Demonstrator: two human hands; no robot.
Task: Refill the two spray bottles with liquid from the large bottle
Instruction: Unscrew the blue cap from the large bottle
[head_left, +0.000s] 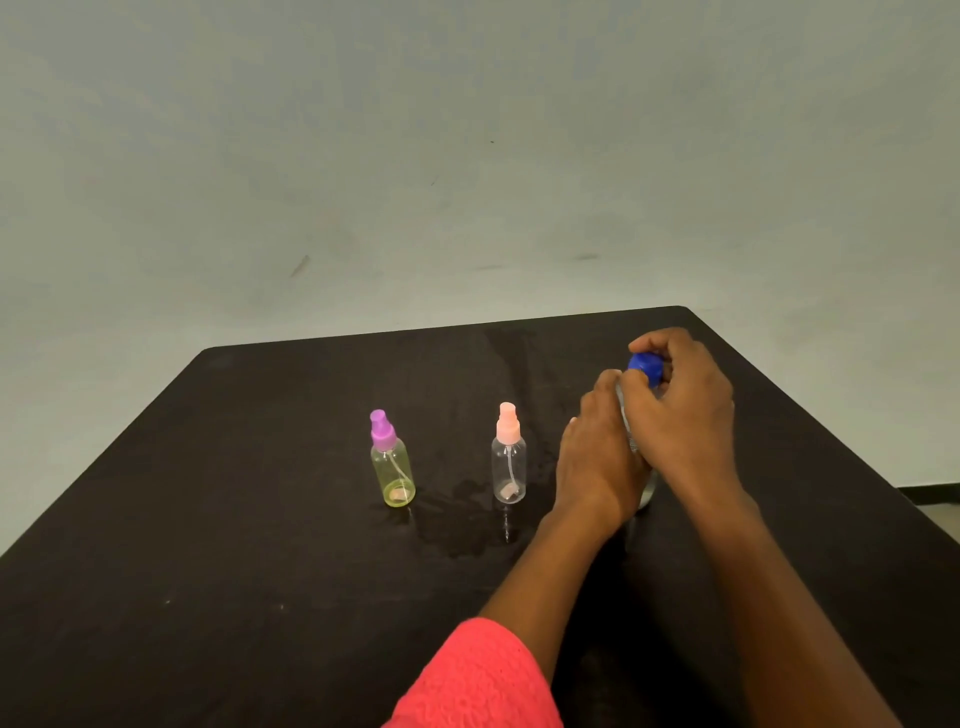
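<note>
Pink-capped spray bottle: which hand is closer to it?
Left. The left hand grips the large bottle just right of the pink-capped spray bottle, not touching it; the right hand is farther right, gripping the blue cap.

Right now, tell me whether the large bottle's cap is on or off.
On: the blue cap sits atop the large bottle, gripped by the right hand.

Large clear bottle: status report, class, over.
Left grip holds large clear plastic bottle; right grip round its blue cap. Yellow-green spray bottle, clear spray bottle both capped. Nothing blocking.
</note>
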